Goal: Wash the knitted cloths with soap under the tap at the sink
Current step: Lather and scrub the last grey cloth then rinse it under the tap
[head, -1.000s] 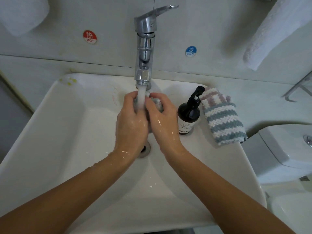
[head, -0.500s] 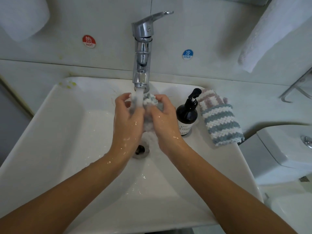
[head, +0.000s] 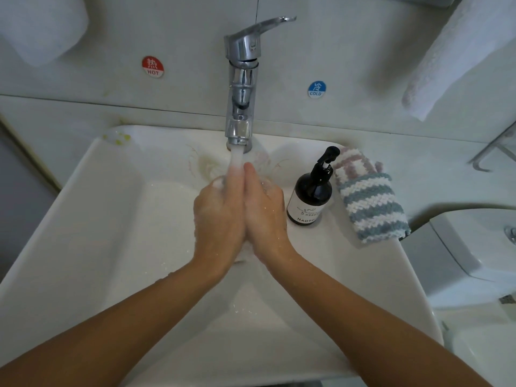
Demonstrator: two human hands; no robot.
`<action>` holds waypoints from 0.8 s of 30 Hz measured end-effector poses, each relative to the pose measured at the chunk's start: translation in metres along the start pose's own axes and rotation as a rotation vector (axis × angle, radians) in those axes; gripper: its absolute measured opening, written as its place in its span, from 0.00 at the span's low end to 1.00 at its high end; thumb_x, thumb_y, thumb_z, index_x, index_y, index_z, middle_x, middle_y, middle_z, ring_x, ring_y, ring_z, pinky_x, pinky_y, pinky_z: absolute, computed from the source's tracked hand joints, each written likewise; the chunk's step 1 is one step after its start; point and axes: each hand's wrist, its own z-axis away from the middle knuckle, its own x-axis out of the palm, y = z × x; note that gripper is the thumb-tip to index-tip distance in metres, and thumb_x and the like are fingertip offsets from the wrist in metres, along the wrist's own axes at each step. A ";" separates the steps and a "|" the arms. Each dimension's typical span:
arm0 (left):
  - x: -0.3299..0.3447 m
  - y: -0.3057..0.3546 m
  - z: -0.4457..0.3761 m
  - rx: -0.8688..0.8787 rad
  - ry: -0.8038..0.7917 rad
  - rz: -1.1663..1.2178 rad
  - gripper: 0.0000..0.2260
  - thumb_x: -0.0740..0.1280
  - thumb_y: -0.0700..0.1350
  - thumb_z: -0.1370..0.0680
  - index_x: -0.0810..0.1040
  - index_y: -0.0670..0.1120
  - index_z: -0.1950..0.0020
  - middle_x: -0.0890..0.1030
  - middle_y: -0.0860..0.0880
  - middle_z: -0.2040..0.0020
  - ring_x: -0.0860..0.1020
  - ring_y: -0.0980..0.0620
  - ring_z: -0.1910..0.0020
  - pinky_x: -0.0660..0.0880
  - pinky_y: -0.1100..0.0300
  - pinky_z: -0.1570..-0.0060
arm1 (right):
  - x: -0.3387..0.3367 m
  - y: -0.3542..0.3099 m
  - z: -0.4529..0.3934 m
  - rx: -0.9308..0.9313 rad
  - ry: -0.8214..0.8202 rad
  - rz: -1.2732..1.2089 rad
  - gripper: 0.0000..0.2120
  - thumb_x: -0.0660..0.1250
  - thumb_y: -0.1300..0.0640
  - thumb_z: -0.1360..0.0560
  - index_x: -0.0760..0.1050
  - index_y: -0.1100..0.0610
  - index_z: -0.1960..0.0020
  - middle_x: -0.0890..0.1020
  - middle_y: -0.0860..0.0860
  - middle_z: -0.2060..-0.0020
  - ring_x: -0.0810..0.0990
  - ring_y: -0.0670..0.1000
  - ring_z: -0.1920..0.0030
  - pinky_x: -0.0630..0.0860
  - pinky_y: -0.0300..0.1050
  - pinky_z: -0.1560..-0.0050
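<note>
hands pressed together under the tap

one knitted cloth (head: 370, 196) lies on the sink (head: 92, 219) rim, just right of the soap bottle (head: 311, 196). left hand (head: 220, 216) and right hand (head: 265, 210) meet palm to palm, fingers straight, under the tap's (head: 241, 88) stream. whether anything sits between them is hidden. white tiled wall behind

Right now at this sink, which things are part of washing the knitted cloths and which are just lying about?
Part of the job:
left hand
right hand
tap, running
soap bottle
striped knitted cloth on the sink rim

Just lying about:
white towel
HOT sticker
COLD sticker
toilet tank
</note>
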 end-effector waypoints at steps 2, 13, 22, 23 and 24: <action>-0.001 0.001 0.001 -0.020 0.019 -0.017 0.18 0.56 0.57 0.18 0.76 0.53 0.63 0.79 0.53 0.67 0.79 0.65 0.67 0.71 0.73 0.72 | 0.002 -0.002 0.001 -0.060 0.008 0.033 0.18 0.55 0.48 0.20 0.71 0.56 0.64 0.79 0.54 0.67 0.77 0.49 0.65 0.74 0.49 0.62; -0.001 0.004 -0.005 0.111 -0.017 0.078 0.08 0.57 0.49 0.17 0.74 0.48 0.47 0.80 0.54 0.64 0.80 0.62 0.64 0.74 0.70 0.67 | 0.000 -0.004 0.000 0.202 -0.093 -0.174 0.21 0.60 0.36 0.30 0.77 0.48 0.47 0.84 0.49 0.52 0.83 0.50 0.49 0.79 0.59 0.45; -0.010 0.000 -0.024 0.079 0.121 0.024 0.11 0.67 0.50 0.21 0.68 0.50 0.44 0.75 0.59 0.56 0.76 0.68 0.63 0.73 0.73 0.63 | -0.006 -0.003 -0.005 0.097 -0.085 -0.065 0.17 0.62 0.46 0.21 0.77 0.60 0.52 0.80 0.57 0.62 0.77 0.53 0.61 0.76 0.55 0.56; -0.010 0.000 -0.026 0.057 0.126 0.025 0.10 0.67 0.50 0.21 0.69 0.49 0.45 0.75 0.58 0.57 0.76 0.68 0.64 0.72 0.74 0.64 | -0.007 -0.004 -0.005 0.103 -0.084 -0.086 0.15 0.62 0.48 0.20 0.76 0.61 0.52 0.79 0.56 0.63 0.76 0.52 0.63 0.74 0.52 0.60; -0.010 -0.001 -0.028 0.046 0.120 0.023 0.09 0.66 0.51 0.21 0.71 0.48 0.46 0.76 0.58 0.57 0.76 0.67 0.64 0.71 0.73 0.64 | -0.008 -0.004 -0.005 0.124 -0.078 -0.111 0.15 0.62 0.48 0.20 0.75 0.60 0.53 0.79 0.55 0.64 0.76 0.52 0.63 0.72 0.48 0.63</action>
